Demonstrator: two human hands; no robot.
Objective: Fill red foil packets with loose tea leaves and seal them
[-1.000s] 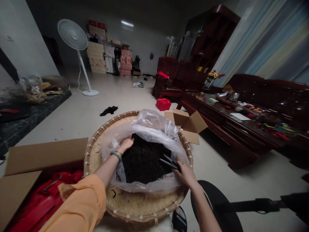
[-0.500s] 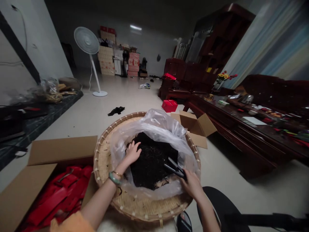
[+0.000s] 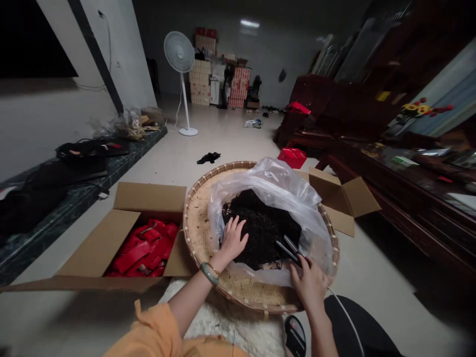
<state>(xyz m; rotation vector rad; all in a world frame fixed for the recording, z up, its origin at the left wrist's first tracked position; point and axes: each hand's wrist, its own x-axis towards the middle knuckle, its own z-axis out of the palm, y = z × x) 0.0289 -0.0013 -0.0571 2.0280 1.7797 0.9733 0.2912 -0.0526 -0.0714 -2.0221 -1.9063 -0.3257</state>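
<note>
The person's left hand (image 3: 233, 239) rests on a heap of dark dried leaves (image 3: 262, 228), its fingers (image 3: 235, 233) spread open and pressing into the pile. Just behind the wrist sit a green bangle (image 3: 209, 273) and a thin gold bracelet, and an orange sleeve (image 3: 148, 332) lies further back. The right hand (image 3: 310, 285) has its fingers closed around dark metal tongs (image 3: 287, 249), whose tips point in toward the leaves, just beside the left fingers.

The leaves lie inside a clear plastic bag (image 3: 282, 183), its edges folded open, and the bag sits in a round woven bamboo basket (image 3: 203, 233). Below the fingers are a white fluffy mat (image 3: 230, 327) and a slipper (image 3: 295, 337). Left of the basket, an open cardboard box (image 3: 148, 198) holds red cloth (image 3: 143, 250). Beyond the fingers on the right stand a second open cardboard box (image 3: 344, 198) and a small red basket (image 3: 292, 157), with a dark wooden table (image 3: 386, 198) further right. Far ahead, a white standing fan (image 3: 179, 52) stands near stacked cartons (image 3: 203, 82).
</note>
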